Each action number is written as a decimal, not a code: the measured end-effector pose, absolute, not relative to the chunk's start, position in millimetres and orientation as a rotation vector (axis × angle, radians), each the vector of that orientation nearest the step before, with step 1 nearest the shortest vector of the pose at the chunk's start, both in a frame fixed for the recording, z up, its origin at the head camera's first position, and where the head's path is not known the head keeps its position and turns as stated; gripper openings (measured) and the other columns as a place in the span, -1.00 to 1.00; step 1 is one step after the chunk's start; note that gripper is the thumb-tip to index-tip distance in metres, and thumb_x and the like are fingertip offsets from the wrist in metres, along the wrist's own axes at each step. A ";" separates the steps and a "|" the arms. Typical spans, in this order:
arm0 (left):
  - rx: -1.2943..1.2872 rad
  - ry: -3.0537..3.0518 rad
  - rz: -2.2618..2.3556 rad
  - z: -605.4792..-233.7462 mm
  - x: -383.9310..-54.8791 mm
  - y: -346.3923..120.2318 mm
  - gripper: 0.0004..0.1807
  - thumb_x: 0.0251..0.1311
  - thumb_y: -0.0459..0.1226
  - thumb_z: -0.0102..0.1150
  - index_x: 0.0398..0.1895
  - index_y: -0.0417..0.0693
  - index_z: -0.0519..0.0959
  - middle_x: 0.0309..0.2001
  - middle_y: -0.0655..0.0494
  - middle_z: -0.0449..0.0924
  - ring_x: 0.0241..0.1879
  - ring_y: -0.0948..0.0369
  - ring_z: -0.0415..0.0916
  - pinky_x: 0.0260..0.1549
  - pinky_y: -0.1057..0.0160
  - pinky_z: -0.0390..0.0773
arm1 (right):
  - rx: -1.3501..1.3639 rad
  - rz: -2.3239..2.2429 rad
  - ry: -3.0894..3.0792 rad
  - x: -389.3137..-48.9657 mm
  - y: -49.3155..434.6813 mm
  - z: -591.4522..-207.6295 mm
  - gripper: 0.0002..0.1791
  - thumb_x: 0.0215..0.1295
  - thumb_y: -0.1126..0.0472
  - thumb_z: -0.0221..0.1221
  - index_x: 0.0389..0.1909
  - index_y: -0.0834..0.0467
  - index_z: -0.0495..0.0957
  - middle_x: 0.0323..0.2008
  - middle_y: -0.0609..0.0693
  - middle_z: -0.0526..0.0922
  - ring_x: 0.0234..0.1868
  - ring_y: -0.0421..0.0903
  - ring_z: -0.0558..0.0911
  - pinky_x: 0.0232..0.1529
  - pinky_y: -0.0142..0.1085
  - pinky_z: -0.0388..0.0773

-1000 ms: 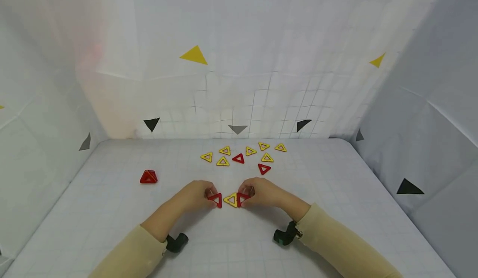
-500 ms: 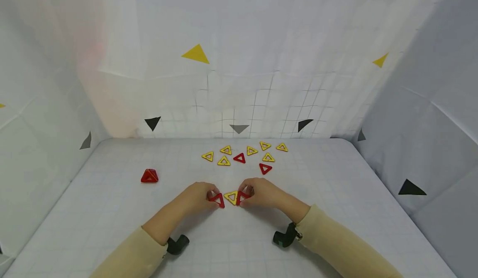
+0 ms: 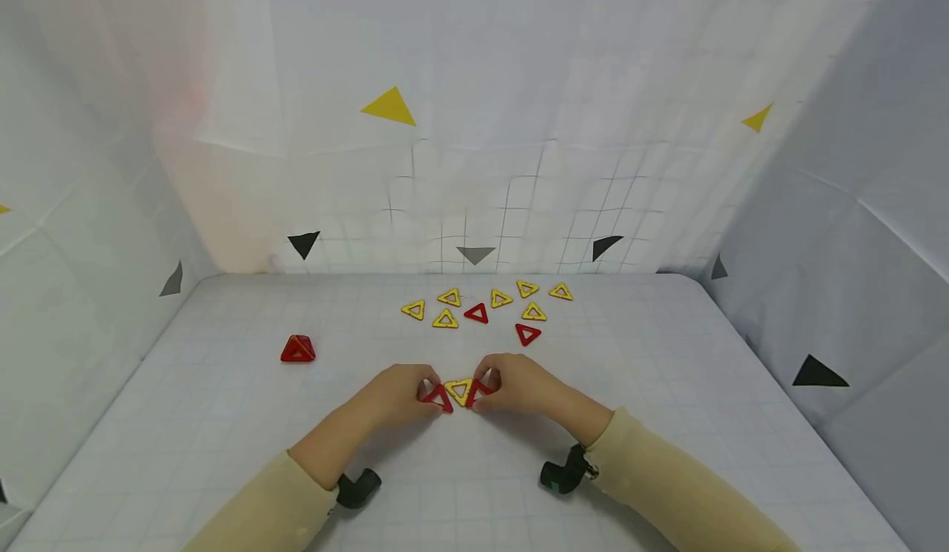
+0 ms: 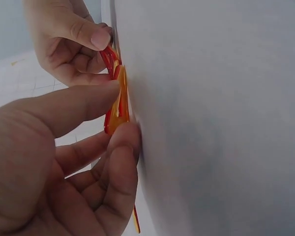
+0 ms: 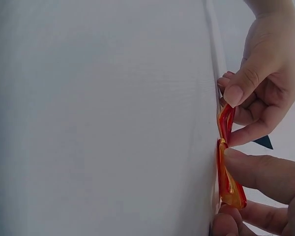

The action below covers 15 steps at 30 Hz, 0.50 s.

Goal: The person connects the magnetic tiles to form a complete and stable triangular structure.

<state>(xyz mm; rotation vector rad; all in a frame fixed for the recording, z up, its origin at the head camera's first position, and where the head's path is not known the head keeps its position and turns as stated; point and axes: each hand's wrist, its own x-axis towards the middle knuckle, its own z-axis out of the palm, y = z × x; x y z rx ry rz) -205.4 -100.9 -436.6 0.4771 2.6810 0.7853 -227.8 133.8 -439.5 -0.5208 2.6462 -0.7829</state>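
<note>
From my remote seat I see the left hand (image 3: 404, 391) pinching one red triangle (image 3: 446, 400) and the right hand (image 3: 521, 383) pinching another red triangle (image 3: 471, 393), with a yellow triangle (image 3: 459, 383) close between them, low over the tabletop (image 3: 474, 474). I see a red pyramid (image 3: 298, 349) standing well apart, beyond the left hand.
</note>
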 end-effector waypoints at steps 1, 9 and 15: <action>0.473 2.681 0.787 -436.9 -205.3 -100.5 -0.65 0.14 -0.15 0.44 -0.03 0.01 0.62 -0.40 0.18 0.51 -0.38 0.20 0.44 -0.33 0.19 0.47 | -0.522 -0.783 2.648 -227.8 133.7 -439.9 -0.63 0.07 0.00 0.49 -0.13 -0.04 0.62 -0.41 -0.12 0.56 -0.33 -0.12 0.52 -0.30 -0.24 0.51; 0.451 2.686 0.808 -441.6 -205.7 -97.9 -0.60 0.13 -0.12 0.45 -0.02 -0.03 0.58 -0.44 0.18 0.51 -0.44 0.21 0.44 -0.38 0.22 0.46 | -0.553 -0.786 2.659 -227.9 132.2 -443.2 -0.63 0.06 0.00 0.50 -0.15 -0.02 0.62 -0.44 -0.13 0.56 -0.37 -0.13 0.52 -0.34 -0.25 0.50; 0.431 2.662 0.832 -441.5 -205.7 -98.0 -0.58 0.11 -0.14 0.47 -0.01 -0.05 0.57 -0.45 0.16 0.51 -0.43 0.20 0.44 -0.39 0.22 0.47 | -0.553 -0.795 2.657 -228.4 132.6 -444.4 -0.64 0.06 0.02 0.50 -0.14 -0.02 0.62 -0.43 -0.14 0.57 -0.35 -0.13 0.53 -0.31 -0.25 0.51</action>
